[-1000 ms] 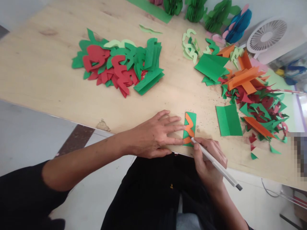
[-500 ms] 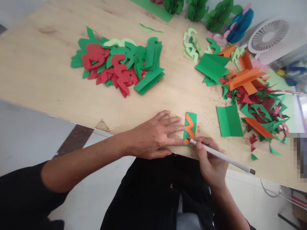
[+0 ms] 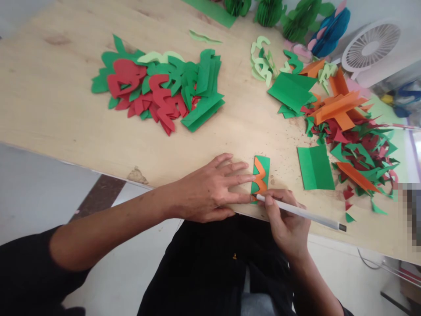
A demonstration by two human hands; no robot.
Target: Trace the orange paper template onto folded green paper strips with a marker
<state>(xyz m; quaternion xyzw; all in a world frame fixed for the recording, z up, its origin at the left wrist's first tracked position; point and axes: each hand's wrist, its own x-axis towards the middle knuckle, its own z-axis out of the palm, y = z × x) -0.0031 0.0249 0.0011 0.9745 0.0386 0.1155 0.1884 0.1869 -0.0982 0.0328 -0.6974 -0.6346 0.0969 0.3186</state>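
My left hand (image 3: 213,188) lies flat near the table's front edge, fingers spread. Its fingertips press on a wavy-edged orange paper template (image 3: 260,175), which rests on a folded green paper strip (image 3: 265,164). In my right hand (image 3: 289,219) is a white pen (image 3: 305,213) with a dark tip and end. The pen's tip touches the template's lower edge, close to my left fingertips. Right of the strip lies a creased green paper sheet (image 3: 315,167).
Red and green paper cutouts (image 3: 161,87) are heaped at the left. Scraps (image 3: 365,145) and folded orange paper (image 3: 342,107) cover the right side. A white fan (image 3: 371,46) stands behind, beside green honeycomb paper shapes (image 3: 302,22).
The pen's tip has moved slightly left and down along the orange template's lower edge, my right hand shifting with it. My left hand stays on the paper.
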